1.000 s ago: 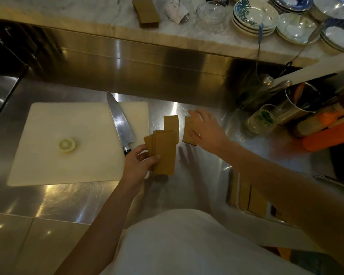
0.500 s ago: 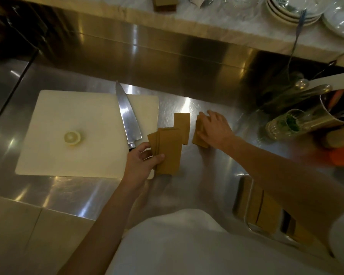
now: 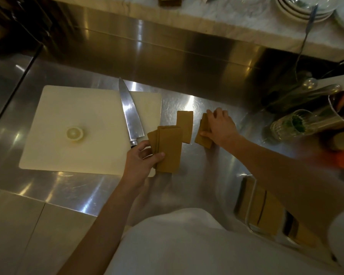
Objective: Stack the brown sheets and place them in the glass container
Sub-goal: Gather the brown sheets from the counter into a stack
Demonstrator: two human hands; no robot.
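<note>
Several brown sheets (image 3: pixel 169 149), long axis pointing away

Two hands (image 3: pixel 139 161), one knife (image 3: pixel 130 114), one cutting board (image 3: pixel 68 155).

Steel bench (image 3: pixel 187 195) under a white cutting board (image 3: pixel 68 151). On the board, a round citrus slice (image 3: pixel 74 133) at the middle and a chef's knife (image 3: pixel 130 114) along the right edge, tip pointing away. At far right, a ribbed glass (image 3: pixel 286 128) holding green herbs, beside a metal utensil pot (image 3: pixel 340 114). On the marble shelf (image 3: pixel 216 18) behind, stacked plates (image 3: pixel 300 8).
</note>
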